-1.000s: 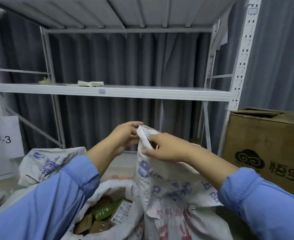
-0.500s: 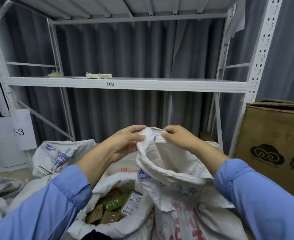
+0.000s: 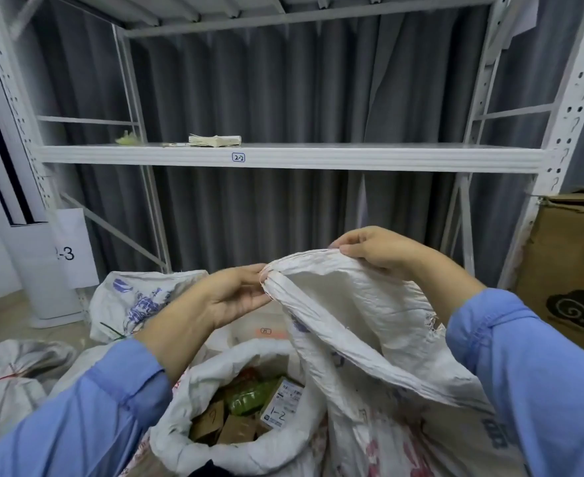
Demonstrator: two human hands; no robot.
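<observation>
The white sack (image 3: 369,315) is in the middle of the frame, a bit to the right. Its mouth is held up and open. The left hand (image 3: 235,294) pinches the rim at its left end. The right hand (image 3: 382,251) pinches the rim higher up, at the top of the mouth. The two hands are apart, and each one is tight on the sack. Low in the middle sits another sack (image 3: 221,361). It is open too, with small boxes (image 3: 235,428) and a green packet (image 3: 249,395) inside. Behind is a white shelf (image 3: 352,160) with a pile of papers (image 3: 215,140) on it. A big brown box (image 3: 573,249) stands at the right edge.
</observation>
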